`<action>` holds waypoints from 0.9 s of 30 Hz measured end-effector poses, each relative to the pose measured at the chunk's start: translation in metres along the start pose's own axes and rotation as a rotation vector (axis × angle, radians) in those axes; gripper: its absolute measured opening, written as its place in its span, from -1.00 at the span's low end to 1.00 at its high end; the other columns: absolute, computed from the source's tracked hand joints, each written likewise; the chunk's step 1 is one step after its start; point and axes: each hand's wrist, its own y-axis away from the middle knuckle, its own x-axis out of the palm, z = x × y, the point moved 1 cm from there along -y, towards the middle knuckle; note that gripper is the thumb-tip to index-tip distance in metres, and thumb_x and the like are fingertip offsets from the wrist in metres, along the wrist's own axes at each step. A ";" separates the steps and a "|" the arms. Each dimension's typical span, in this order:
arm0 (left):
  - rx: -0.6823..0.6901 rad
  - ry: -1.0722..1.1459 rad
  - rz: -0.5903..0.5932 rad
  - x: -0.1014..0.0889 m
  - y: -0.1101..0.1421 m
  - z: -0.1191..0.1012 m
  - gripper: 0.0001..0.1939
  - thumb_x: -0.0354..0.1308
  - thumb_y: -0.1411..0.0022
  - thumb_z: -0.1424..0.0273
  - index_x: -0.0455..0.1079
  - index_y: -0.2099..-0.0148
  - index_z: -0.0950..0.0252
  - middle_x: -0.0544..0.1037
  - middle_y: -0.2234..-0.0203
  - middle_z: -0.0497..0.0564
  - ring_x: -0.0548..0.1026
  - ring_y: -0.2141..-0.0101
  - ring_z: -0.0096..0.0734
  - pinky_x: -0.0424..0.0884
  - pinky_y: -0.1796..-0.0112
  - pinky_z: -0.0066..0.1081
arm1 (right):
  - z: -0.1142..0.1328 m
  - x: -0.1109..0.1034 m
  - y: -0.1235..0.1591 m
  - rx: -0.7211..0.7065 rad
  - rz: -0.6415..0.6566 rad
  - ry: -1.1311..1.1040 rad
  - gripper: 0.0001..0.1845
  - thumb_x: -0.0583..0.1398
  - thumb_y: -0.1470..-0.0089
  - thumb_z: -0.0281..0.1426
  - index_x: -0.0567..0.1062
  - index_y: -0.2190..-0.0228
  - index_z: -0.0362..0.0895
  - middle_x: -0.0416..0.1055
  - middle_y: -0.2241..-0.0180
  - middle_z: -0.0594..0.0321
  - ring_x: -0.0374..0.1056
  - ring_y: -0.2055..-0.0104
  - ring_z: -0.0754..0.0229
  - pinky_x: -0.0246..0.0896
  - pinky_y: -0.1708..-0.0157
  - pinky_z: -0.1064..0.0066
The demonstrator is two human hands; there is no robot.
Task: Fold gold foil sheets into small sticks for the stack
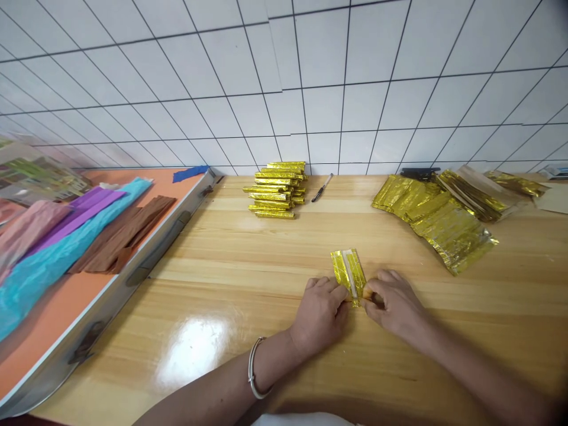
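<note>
The shiny, creased gold foil piece (341, 267) lies on the desk (239, 260), a pale strip (349, 271) running down its middle; left hand (320, 313) and right hand (397, 303) have fingers pinched at its near end.

I log both L hand (320, 313) and R hand (399, 305) bare, forearms (461, 355) uncovered. L wrist (290, 343) carries one slim silver-tone bangle (251, 374), rounded, w/ small knob. Whitish garment edge (306, 420) visible to me btm ctr; cut unclear.
</note>
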 end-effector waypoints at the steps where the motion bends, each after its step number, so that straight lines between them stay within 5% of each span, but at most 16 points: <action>1: 0.000 -0.018 -0.001 0.000 0.000 -0.001 -0.94 0.03 -0.19 0.44 0.30 0.34 0.26 0.41 0.40 -0.01 0.30 0.29 -0.32 0.17 0.27 -0.31 | -0.001 0.000 0.000 -0.001 -0.001 0.001 -0.95 0.16 0.07 -0.40 0.39 0.53 -0.08 0.25 0.47 0.24 0.16 0.33 0.13 0.05 0.34 0.33; 14: 0.480 -0.476 0.090 -0.001 0.018 -0.018 -0.79 -0.07 -0.30 0.45 0.33 0.10 0.40 0.43 0.18 0.13 0.33 0.15 -0.27 0.20 0.14 -0.28 | -0.006 0.000 0.000 -0.026 0.001 -0.030 -0.97 0.19 0.09 -0.42 0.39 0.51 -0.08 0.27 0.45 0.26 0.17 0.32 0.14 0.05 0.33 0.34; 20: 0.486 -0.702 0.072 0.000 0.031 -0.035 -0.67 -0.11 -0.27 0.47 0.29 -0.02 0.53 0.41 0.12 0.26 0.37 0.12 -0.14 0.22 0.14 -0.22 | -0.013 0.000 0.000 -0.031 0.011 -0.121 -0.93 0.19 0.04 -0.36 0.43 0.42 -0.08 0.29 0.40 0.23 0.20 0.29 0.13 0.08 0.30 0.32; 27: 0.449 -0.662 0.102 0.004 0.030 -0.033 -0.66 -0.13 -0.29 0.45 0.25 -0.04 0.49 0.41 0.15 0.23 0.37 0.17 -0.22 0.25 0.22 -0.28 | -0.019 -0.003 0.000 -0.058 0.045 -0.196 -0.89 0.15 -0.01 -0.33 0.44 0.40 -0.10 0.28 0.40 0.22 0.22 0.29 0.12 0.11 0.31 0.32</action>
